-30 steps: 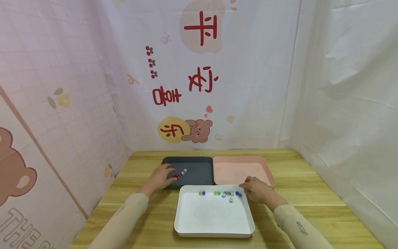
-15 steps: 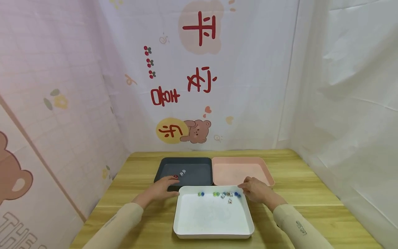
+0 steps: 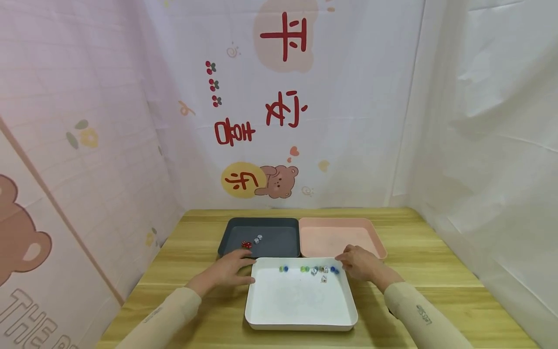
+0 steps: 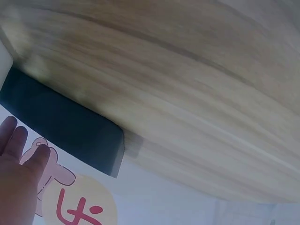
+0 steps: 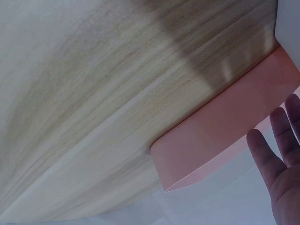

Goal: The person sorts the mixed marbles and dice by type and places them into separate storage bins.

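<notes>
A white tray (image 3: 301, 303) sits at the front of the wooden table, with small green and blue marbles (image 3: 304, 269) and several white dice (image 3: 324, 279) gathered along its far side. My left hand (image 3: 228, 271) is at the tray's far left corner, fingertips and thumb right at the rim. In the left wrist view its fingers (image 4: 38, 159) look extended beside the dark tray's wall. My right hand (image 3: 364, 265) has its fingertips at the far right corner of the white tray. Loosely extended fingers (image 5: 263, 152) of that hand show in the right wrist view; its thumb is hidden there.
Behind the white tray, a dark grey tray (image 3: 281, 247) holds red dice (image 3: 246, 245) and white dice (image 3: 258, 239). A pink tray (image 3: 337, 237) adjoins it on the right. Printed white cloth (image 3: 348, 121) hangs behind the wooden table (image 3: 436, 300).
My left hand has moved from over the dark tray, near the red dice, back toward me and right to the white tray's left rim. The right hand stays at its corner.
</notes>
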The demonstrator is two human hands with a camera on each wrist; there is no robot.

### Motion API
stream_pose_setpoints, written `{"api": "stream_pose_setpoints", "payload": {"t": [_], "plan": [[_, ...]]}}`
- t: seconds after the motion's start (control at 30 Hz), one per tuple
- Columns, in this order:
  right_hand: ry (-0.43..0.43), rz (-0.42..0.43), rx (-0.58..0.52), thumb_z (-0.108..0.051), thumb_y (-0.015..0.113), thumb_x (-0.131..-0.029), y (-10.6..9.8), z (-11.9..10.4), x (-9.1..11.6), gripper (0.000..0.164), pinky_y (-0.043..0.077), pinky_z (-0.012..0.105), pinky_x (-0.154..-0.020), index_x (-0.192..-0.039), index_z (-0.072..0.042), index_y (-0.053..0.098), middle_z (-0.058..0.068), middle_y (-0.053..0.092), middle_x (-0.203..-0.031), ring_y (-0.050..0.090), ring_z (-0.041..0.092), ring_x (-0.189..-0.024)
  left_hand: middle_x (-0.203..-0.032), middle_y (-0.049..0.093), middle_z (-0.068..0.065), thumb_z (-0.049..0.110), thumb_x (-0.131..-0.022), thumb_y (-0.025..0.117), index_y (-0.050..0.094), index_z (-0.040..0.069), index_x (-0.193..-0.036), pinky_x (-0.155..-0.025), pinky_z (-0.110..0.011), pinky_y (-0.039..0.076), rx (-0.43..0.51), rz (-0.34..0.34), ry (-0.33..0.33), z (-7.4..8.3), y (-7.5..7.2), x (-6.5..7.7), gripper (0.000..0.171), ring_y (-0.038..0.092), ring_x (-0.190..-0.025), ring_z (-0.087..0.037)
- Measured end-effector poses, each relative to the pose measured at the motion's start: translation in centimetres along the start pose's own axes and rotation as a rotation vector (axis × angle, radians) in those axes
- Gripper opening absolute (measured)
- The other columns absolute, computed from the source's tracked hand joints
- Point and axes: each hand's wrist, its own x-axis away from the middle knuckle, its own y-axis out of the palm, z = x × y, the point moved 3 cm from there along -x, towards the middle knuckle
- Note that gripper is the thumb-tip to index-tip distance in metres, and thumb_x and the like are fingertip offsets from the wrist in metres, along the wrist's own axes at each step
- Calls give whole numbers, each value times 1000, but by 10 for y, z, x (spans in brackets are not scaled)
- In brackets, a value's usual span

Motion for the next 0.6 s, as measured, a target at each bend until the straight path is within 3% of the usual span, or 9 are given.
{"api": "stream_pose_setpoints", "payload": {"t": [0.17,0.37,0.47,0.6], "plan": [[3,-50,9,-3,68,-87,-4,-3,-4,23,53,37,-72,-109,-5,75,5,66,-92,60,22,-82,-142,48,-18,56,-91,64,60,9,-137,-103,-51,43,-88,-23,2,-1,2,3,65,46,-131,-36],[106,-105,28,-11,74,-86,-9,-9,-15,17,52,37,-66,-102,-11,77,0,62,-88,58,18,-77,-142,48,-14,59,-91,63,60,11,-138,-103,-49,44,-63,-26,-10,-2,5,3,67,47,-131,-32],[161,-101,-2,-17,76,-87,-10,-18,-27,19,54,40,-72,-105,-11,77,2,61,-95,59,21,-83,-142,48,-14,57,-90,64,60,10,-137,-103,-49,43,-52,-15,-10,-2,5,4,67,47,-130,-32],[146,-84,-34,-21,76,-88,-9,-35,-49,23,53,45,-86,-109,-11,77,10,62,-111,59,28,-98,-140,50,-14,59,-90,64,61,9,-136,-102,-49,44,-52,2,-10,-3,4,5,68,47,-129,-33]]}}
